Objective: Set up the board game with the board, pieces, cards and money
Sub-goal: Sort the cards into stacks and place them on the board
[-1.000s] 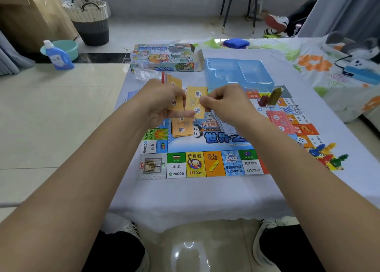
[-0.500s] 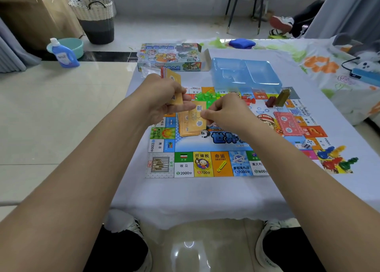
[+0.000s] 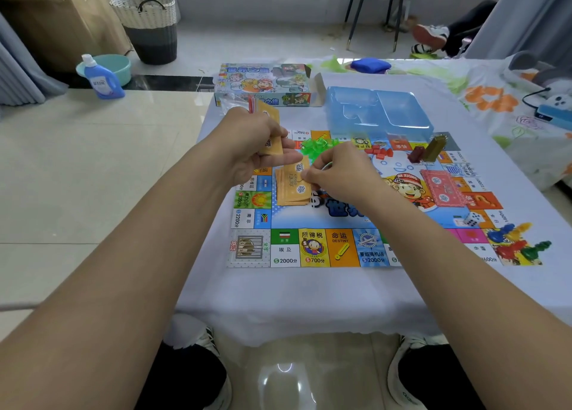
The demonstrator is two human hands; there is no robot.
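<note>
Board (image 3: 312,248) was down, houses at twelve o'clock; left hand (image 3: 257,143) gripped the undealt notes, right hand (image 3: 337,171) pinched one orange note onto the stack (image 3: 292,193) mid-board. Money sorting looked unfinished.

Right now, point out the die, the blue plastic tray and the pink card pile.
die (image 3: 472,218): head view, its white top face.
blue plastic tray (image 3: 402,107): head view, right compartment floor.
pink card pile (image 3: 443,189): head view, top card's middle.

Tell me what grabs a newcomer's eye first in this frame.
The two hands meeting mid-table: the left hand holds a fan of orange notes, while the right hand pinches one note over the orange pile on the colourful game board. Behind sits a blue plastic tray.
</note>
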